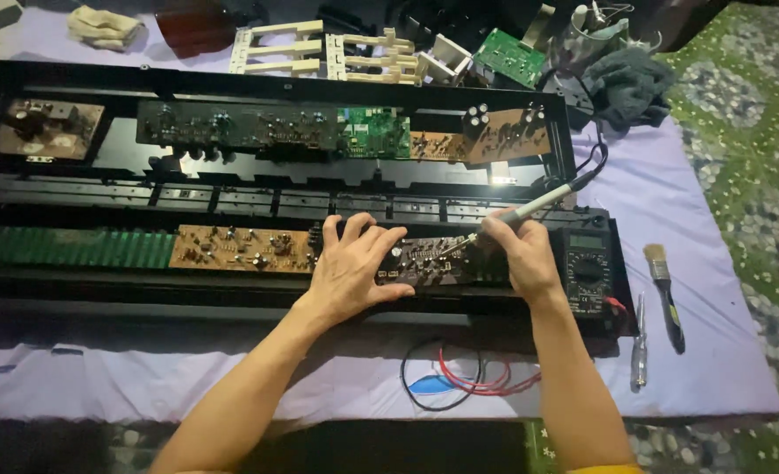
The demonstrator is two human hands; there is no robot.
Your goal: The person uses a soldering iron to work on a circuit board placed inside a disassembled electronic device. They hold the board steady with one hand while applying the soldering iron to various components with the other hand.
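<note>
Where the long black keyboard chassis (266, 184) lies open across the lilac-covered surface (705, 263), the inventory runs as follows. Left hand (350, 268): fingers spread, palm down, pressing flat on the dark circuit board (429, 262) in the near channel of the chassis. Right hand (521, 254): grip pinched around a soldering iron (530, 209), held like a pen, its tip lowered onto the same dark board just right of the left fingertips; its cord runs up and away toward the far right. Same channel, left of the hands: a brown circuit board (240, 248), then a green ribbed strip (69, 247). Just right of the right hand, touching the chassis end: a black multimeter (587, 268) with a dial. Far channel of the chassis: a brown board (47, 127) at the left end, a long dark board (231, 125), a small green board (373, 132), and another brown board (495, 136) at the right. On the cloth to the right, apart from the chassis: a paintbrush (664, 294) with black handle and a slim screwdriver (639, 342), lying side by side. Near edge, between the forearms: coiled red and black leads (473, 377). Behind the chassis: cream plastic key frames (337, 51), a loose green board (508, 54), a grey-blue rag (626, 83), a pale cloth (104, 25). Beyond the cloth to the right: green patterned floor (758, 123).
</note>
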